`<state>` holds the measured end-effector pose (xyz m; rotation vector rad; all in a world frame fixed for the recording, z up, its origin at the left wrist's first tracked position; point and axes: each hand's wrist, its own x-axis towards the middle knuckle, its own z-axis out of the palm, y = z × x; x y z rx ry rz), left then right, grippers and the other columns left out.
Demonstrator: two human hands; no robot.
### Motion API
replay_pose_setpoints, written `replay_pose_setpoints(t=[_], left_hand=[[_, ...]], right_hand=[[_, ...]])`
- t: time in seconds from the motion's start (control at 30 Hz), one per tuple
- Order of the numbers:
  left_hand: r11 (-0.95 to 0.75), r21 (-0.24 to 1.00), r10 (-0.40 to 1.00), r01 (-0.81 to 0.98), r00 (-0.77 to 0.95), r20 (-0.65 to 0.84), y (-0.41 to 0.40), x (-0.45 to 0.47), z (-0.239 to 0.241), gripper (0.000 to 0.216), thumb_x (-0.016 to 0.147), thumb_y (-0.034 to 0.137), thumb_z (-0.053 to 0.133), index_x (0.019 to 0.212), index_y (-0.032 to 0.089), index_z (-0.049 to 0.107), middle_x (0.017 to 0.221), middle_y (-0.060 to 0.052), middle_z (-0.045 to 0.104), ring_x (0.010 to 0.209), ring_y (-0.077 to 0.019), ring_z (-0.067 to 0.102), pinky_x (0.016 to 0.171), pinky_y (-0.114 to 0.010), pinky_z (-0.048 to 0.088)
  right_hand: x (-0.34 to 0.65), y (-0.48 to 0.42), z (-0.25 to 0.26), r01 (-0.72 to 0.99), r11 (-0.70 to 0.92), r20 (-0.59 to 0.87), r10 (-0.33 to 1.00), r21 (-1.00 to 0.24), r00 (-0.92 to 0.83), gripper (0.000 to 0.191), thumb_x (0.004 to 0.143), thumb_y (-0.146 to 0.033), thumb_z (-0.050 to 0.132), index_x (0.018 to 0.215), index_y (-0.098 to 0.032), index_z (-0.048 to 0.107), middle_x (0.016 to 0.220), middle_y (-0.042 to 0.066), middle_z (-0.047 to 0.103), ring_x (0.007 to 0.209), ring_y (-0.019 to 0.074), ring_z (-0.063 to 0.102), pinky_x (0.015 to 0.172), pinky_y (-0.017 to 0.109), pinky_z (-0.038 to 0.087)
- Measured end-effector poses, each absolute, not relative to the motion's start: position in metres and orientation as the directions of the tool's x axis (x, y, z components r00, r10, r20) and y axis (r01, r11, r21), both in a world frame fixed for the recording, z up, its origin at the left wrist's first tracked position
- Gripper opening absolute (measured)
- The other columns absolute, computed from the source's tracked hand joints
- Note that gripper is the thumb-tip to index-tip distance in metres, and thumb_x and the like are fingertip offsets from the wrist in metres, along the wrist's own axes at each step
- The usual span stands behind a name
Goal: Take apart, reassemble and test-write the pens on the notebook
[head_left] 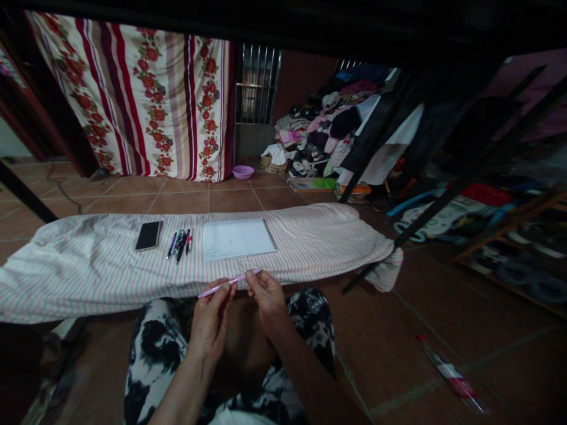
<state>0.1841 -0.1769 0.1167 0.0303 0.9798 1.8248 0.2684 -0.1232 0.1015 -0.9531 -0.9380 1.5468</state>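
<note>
Head: hands (211,321) (268,300) pinch pen (220,287) at board (88,268) edge.

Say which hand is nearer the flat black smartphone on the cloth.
Left. The left hand, on the thin pink pen, sits below-right of the flat black smartphone; the right hand is farther right.
</note>
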Motion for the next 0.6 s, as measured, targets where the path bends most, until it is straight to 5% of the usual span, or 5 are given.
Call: replay_pose_setpoints(t=[0.23,0.6], left_hand=[[-0.169,0.612,0.767,-0.773,-0.493,-0.411,-0.176,0.181,0.115,0.016,0.076,-0.004,0.052,0.072,0.007,0.063,0.068,-0.005,0.066,0.065,-0.0096,0.065,0.065,-0.016,0.054],[-0.161,0.629,0.792,-0.761,-0.479,-0.377,-0.177,0.182,0.111,0.012,0.075,-0.002,0.056,0.075,0.008,0.064,0.07,-0.005,0.066,0.066,-0.0096,0.065,0.066,-0.016,0.053]], right_hand=[[0.271,-0.128,0.105,-0.455,-0.167,-0.065,0.971,-0.875,-0.231,0.036,0.059,-0.04,0.075,0.085,-0.017,0.067,0.071,-0.001,0.057,0.063,0.0106,0.046,0.059,0.025,0.035],[0.268,-0.123,0.098,-0.369,-0.133,-0.086,0.986,-0.92,-0.142,0.036,0.055,-0.048,0.075,0.063,-0.016,0.06,0.053,-0.004,0.047,0.053,0.0088,0.038,0.052,0.024,0.029]])
